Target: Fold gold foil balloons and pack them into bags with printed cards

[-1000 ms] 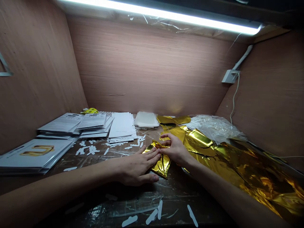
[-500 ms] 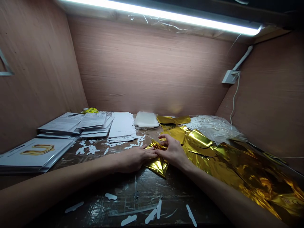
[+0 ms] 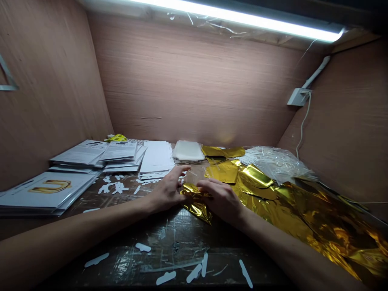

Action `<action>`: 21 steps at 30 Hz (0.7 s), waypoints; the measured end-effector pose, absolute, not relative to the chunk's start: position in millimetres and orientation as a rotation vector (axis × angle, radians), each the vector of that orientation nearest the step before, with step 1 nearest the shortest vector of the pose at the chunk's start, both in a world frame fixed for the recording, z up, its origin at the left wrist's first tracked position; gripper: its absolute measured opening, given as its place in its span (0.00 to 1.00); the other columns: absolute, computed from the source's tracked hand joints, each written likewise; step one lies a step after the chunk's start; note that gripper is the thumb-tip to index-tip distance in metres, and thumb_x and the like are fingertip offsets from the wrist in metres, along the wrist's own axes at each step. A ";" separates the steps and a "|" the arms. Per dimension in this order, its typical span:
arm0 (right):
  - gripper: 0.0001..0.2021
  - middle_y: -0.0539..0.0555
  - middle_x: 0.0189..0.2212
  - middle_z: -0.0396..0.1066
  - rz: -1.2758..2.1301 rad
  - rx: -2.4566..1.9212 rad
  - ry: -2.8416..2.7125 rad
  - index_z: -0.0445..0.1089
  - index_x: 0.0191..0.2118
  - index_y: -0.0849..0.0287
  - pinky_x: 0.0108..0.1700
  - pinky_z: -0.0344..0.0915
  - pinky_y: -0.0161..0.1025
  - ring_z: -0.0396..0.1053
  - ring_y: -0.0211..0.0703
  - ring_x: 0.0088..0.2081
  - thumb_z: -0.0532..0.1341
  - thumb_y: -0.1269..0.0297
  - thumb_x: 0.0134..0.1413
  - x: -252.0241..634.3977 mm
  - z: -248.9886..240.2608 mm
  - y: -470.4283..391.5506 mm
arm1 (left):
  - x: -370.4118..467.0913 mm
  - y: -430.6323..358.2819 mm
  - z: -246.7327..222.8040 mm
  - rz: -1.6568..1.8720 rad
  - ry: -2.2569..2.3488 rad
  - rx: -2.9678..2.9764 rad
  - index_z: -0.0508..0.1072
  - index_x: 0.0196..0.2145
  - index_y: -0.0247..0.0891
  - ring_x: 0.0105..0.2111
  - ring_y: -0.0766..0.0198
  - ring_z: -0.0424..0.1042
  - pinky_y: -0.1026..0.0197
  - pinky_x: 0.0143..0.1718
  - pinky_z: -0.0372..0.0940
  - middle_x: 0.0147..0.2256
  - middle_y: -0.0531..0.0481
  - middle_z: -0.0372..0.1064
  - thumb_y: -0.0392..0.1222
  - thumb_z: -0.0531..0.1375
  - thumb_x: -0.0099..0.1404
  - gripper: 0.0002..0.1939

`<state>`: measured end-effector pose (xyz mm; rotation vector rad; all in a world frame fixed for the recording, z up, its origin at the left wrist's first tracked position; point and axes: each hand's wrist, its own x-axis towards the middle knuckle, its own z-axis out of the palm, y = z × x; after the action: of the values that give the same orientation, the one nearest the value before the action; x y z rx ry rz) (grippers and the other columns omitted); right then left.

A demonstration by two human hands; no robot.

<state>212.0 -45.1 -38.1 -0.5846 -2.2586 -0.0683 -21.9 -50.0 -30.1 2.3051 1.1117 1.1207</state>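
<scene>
A folded piece of gold foil balloon lies on the dark table between my hands, creased and shiny. My right hand bends over its right side, fingers curled and gripping the foil. At the left edge of the foil is my left hand, with index finger and thumb spread apart. Its thumb side touches or nearly touches the foil, and its other fingertips are partly hidden. More flat gold foil balloons are heaped to the right of my right hand.
Packaged cards, one showing a gold U, are stacked at left beside white sheets. A translucent stack sits at the back. White straws in plastic lie back right. Small white cut-outs are scattered in front.
My left hand has lifted off the foil's top and opened, moving slightly left. My right hand has turned over and curled its fingers onto the foil. The view has shifted slightly.
</scene>
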 end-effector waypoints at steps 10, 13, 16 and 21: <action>0.10 0.55 0.31 0.71 -0.403 -0.537 -2.516 0.69 0.36 0.61 0.33 0.57 0.40 0.62 0.43 0.32 0.53 0.73 0.69 208.1 -36.3 -52.5 | -17.4 -51.8 -28.6 0.803 0.734 3.023 0.77 0.34 0.40 0.36 0.62 0.79 0.59 0.42 0.65 0.35 0.52 0.80 0.40 0.56 0.74 0.12; 0.09 0.54 0.31 0.70 -0.382 -0.674 -2.514 0.69 0.34 0.60 0.33 0.55 0.39 0.63 0.42 0.32 0.55 0.75 0.65 205.9 -35.6 -53.9 | -15.8 -55.2 -29.5 0.793 0.802 3.167 0.73 0.28 0.38 0.26 0.65 0.73 0.61 0.31 0.61 0.26 0.53 0.75 0.38 0.54 0.74 0.16; 0.06 0.52 0.33 0.71 -0.252 -0.853 -2.529 0.70 0.35 0.59 0.33 0.54 0.38 0.64 0.41 0.33 0.60 0.76 0.55 205.4 -25.3 -59.1 | -16.5 -57.5 -30.8 0.777 0.869 3.240 0.73 0.29 0.37 0.21 0.66 0.67 0.61 0.24 0.56 0.23 0.53 0.70 0.37 0.54 0.74 0.15; 0.05 0.48 0.26 0.67 -0.103 -1.008 -2.600 0.67 0.29 0.58 0.31 0.47 0.39 0.57 0.37 0.27 0.63 0.72 0.43 210.9 -3.9 -77.4 | -17.4 -59.5 -31.6 0.750 0.875 3.240 0.74 0.31 0.37 0.23 0.65 0.68 0.61 0.23 0.55 0.26 0.53 0.72 0.36 0.56 0.73 0.12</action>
<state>210.9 -77.4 -3.9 -1.0081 -2.6003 -0.1035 -17.4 -59.5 -31.6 3.2397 0.8749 0.7500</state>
